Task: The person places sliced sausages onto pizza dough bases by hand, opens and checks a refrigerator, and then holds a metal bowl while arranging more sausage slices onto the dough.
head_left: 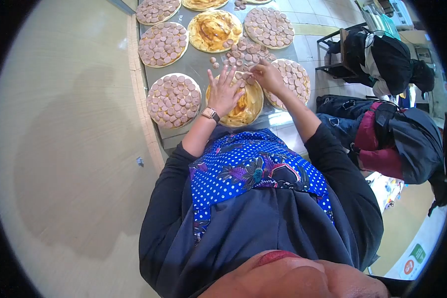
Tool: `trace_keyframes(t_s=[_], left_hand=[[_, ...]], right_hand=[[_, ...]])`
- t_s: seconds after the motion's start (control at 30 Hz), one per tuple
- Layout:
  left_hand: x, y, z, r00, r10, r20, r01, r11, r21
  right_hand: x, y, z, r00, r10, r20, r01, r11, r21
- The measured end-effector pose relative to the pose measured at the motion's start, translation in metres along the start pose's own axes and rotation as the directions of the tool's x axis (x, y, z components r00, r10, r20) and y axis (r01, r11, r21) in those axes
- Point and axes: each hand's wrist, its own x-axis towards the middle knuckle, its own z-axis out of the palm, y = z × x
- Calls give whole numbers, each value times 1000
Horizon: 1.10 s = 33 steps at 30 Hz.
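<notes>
A round pizza base (pixel 248 107) spread with orange-brown sauce lies on the metal table in front of me, with a few sausage slices along its far edge. My left hand (pixel 224 93), with a watch at the wrist, rests over the left part of this base, fingers spread. At its far right edge, my right hand (pixel 267 75) has its fingertips pinched together on a small sausage slice, which the fingers mostly hide. Just beyond both hands is a loose pile of pink sausage slices (pixel 246 52).
Slice-covered bases lie at near left (pixel 174 101), far left (pixel 163 44), right (pixel 294 79) and far right (pixel 269 27). Another sauced base (pixel 214 31) lies beyond the pile. A wall (pixel 74 124) borders the table's left. Two people (pixel 382 134) are at the right, near a stool (pixel 340 54).
</notes>
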Motion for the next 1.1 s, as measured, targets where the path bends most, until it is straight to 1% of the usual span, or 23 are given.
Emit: trace_keyframes(t_s=[0.03,0.07,0.13,0.17,0.23,0.27,0.33,0.37,0.43,0.47,0.53,0.57,0.63,0.67,0.73,0.77,0.83,0.9,0.97,1.0,1.03,1.07,1.1], left_hand=[[1,-1,2,999,14,-51,-15,1000,-12],[4,-1,5,999,14,-52,-14,1000,-12],[11,-1,7,996,4,-86,-5,1000,-13],[14,-1,8,996,3,-86,-4,1000,-14],[20,-1,8,1000,1,7,-1,999,32],[20,-2,9,1000,1,5,-1,1000,31],[20,0,7,998,2,66,-5,999,31],[20,0,6,998,1,70,-4,999,31],[19,0,7,1000,17,1,-17,999,-29],[19,-1,8,1000,16,2,-15,999,-29],[18,1,4,999,8,37,-7,1000,-20],[18,2,3,999,8,39,-7,1000,-23],[16,3,4,1000,-2,23,3,998,-55],[15,3,4,1000,-2,27,4,998,-56],[16,2,6,1000,12,-6,-12,998,-67],[16,2,6,1000,13,-4,-14,998,-66],[18,2,5,998,-52,34,53,999,-10],[18,0,4,998,-50,32,51,999,-13],[17,-2,6,998,-51,29,51,999,-15],[17,-3,9,996,-78,-43,76,996,-42],[16,-4,8,988,-106,-114,98,993,-70],[15,-5,8,988,-102,-112,95,993,-69],[14,-6,4,990,-105,-90,97,992,-83]], right_hand=[[5,4,-1,997,-75,25,76,996,-42],[10,7,-3,997,-76,25,77,996,-42],[20,10,-9,959,-213,187,237,964,-117],[25,10,-10,959,-213,188,237,964,-117],[36,15,-11,923,-247,294,295,946,-133],[38,18,-10,923,-247,294,295,946,-135],[39,18,-9,963,-236,131,252,961,-118],[39,19,-12,963,-235,133,251,961,-115],[33,18,-22,974,14,226,-24,999,41],[22,15,-24,974,14,228,-24,999,42],[-9,10,-25,985,-44,166,40,999,22],[-21,10,-22,985,-41,168,38,999,21],[-43,10,-11,966,-259,12,259,962,-89],[-50,10,-9,966,-256,13,257,963,-87],[-58,9,-6,953,-295,66,301,943,-141],[-58,10,-7,965,-249,84,256,961,-100],[-54,8,-11,967,-244,81,250,965,-83],[-41,7,-15,968,-239,78,244,967,-69],[-14,9,-13,987,-116,-109,106,990,-92],[-3,11,-9,988,-112,-109,103,991,-90],[8,14,-3,982,-137,-130,121,985,-126],[18,17,1,975,-163,-151,138,977,-163],[26,22,5,975,-160,-153,135,977,-162]])
